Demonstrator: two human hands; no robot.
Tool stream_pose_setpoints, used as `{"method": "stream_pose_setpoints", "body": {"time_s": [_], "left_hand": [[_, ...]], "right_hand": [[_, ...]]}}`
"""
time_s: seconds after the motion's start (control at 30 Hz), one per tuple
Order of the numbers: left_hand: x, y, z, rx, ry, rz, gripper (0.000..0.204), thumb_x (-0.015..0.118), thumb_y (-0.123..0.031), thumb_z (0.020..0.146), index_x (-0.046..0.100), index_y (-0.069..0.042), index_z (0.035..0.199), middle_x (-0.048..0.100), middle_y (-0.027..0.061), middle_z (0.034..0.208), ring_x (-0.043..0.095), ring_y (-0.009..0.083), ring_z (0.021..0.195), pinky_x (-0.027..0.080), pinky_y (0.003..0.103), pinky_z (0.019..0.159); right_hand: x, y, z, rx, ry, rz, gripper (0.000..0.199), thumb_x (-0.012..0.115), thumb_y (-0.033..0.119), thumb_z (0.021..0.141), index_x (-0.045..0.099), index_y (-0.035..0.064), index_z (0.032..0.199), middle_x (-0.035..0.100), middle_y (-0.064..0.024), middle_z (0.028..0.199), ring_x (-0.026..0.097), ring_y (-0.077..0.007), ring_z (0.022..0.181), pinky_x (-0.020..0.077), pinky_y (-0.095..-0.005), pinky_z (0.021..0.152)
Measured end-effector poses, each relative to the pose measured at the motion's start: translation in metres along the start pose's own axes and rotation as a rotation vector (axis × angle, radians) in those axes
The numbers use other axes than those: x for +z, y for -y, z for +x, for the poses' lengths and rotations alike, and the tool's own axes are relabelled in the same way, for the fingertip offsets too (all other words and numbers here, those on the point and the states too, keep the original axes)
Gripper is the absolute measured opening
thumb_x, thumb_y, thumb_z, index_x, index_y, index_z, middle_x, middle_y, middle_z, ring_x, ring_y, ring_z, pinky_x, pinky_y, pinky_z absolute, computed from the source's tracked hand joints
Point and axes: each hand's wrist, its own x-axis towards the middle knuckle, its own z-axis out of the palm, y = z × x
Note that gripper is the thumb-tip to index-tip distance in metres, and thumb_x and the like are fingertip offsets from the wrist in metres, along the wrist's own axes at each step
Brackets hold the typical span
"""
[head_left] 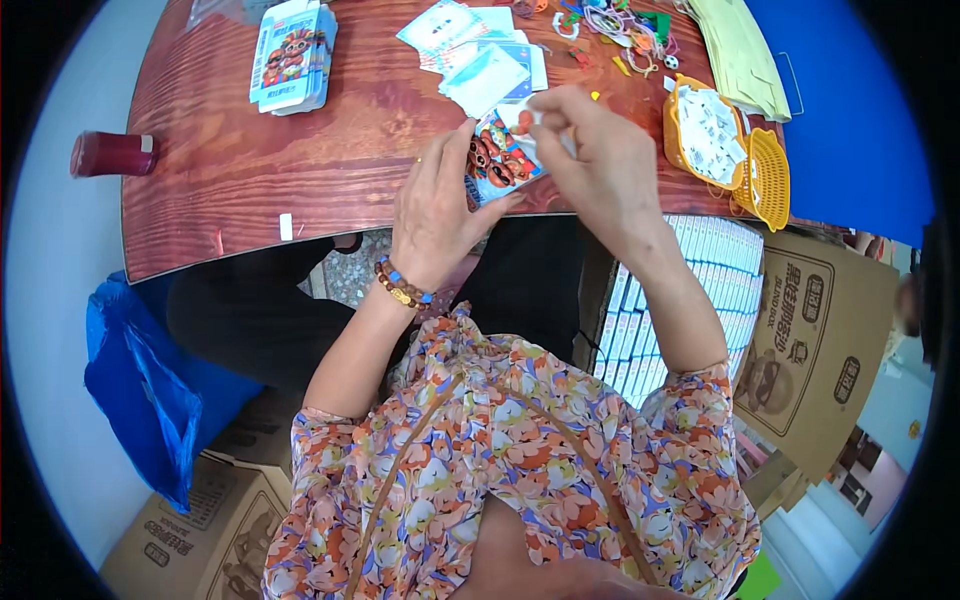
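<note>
At the table's near edge, my left hand point(432, 200) grips a small printed cardboard box point(500, 165) with cartoon figures on a light blue ground. The box is tilted, and its far end, with a pale flap, points away from me. Above that end, my right hand point(605, 150) pinches a small orange-red piece point(525, 119) between thumb and fingers; its exact kind is too small to tell. Just beyond the box lies a loose pile of white and light blue printed cards point(485, 75).
A stack of flat printed boxes point(293, 60) stands far left, near a dark red jar point(112, 155). Far right are colourful small trinkets point(630, 30), yellow sheets point(735, 60), and a yellow basket point(690, 165) of white packets. A carton of packed boxes point(680, 300) sits below the edge.
</note>
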Motion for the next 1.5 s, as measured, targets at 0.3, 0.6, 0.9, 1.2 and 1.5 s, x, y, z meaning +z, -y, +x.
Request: {"method": "stream_pose_setpoints", "body": {"time_s": [0.3,0.6,0.9,1.2,1.5], "left_hand": [[-0.003,0.020,0.000,-0.046,-0.111,-0.015,0.081,0.087,-0.025,0.070,0.047,0.002,0.135,0.058,0.0220,0.118,0.061,0.0380,0.105,0.053,0.044,0.084],[0.000,0.009,0.005,-0.079,-0.163,-0.138,0.082,0.085,-0.019,0.071,0.043,0.003,0.138,0.056,0.0221,0.118,0.059,0.0388,0.107,0.052,0.044,0.086],[0.001,0.010,-0.001,-0.011,-0.187,-0.073,0.090,0.085,-0.018,0.071,0.038,0.002,0.145,0.054,0.0223,0.124,0.057,0.0398,0.111,0.051,0.044,0.089],[-0.026,0.013,-0.007,-0.110,-0.137,-0.632,0.052,0.072,0.002,0.084,0.056,-0.005,0.133,0.066,0.0124,0.107,0.069,0.0233,0.099,0.055,0.032,0.082],[-0.040,0.022,-0.006,-0.138,0.048,-0.716,0.035,0.071,-0.003,0.088,0.064,-0.004,0.122,0.063,0.0073,0.098,0.066,0.0133,0.086,0.055,0.027,0.073]], "right_hand": [[0.001,-0.002,-0.018,-0.069,-0.110,0.314,0.021,0.066,0.000,0.089,0.069,-0.0012,0.110,0.069,-0.0092,0.095,0.066,-0.0145,0.081,0.0518,-0.0264,0.071],[0.054,-0.002,-0.044,-0.173,-0.319,0.172,0.048,0.073,0.005,0.085,0.059,0.0033,0.131,0.062,-0.0192,0.126,0.065,-0.0315,0.110,0.0541,-0.0361,0.088],[0.061,0.001,-0.032,-0.118,-0.281,0.272,0.039,0.071,-0.001,0.086,0.063,0.0008,0.123,0.066,-0.0159,0.112,0.068,-0.0187,0.096,0.0542,-0.0285,0.077],[0.047,-0.019,-0.029,0.007,-0.026,0.770,0.028,0.062,-0.007,0.092,0.064,-0.0030,0.119,0.064,-0.0085,0.119,0.063,-0.0126,0.104,0.0495,-0.0239,0.088],[0.043,-0.029,-0.020,-0.141,0.070,0.710,0.023,0.065,-0.003,0.091,0.065,-0.0022,0.115,0.061,-0.0085,0.121,0.063,-0.0149,0.104,0.0511,-0.0262,0.087]]}}
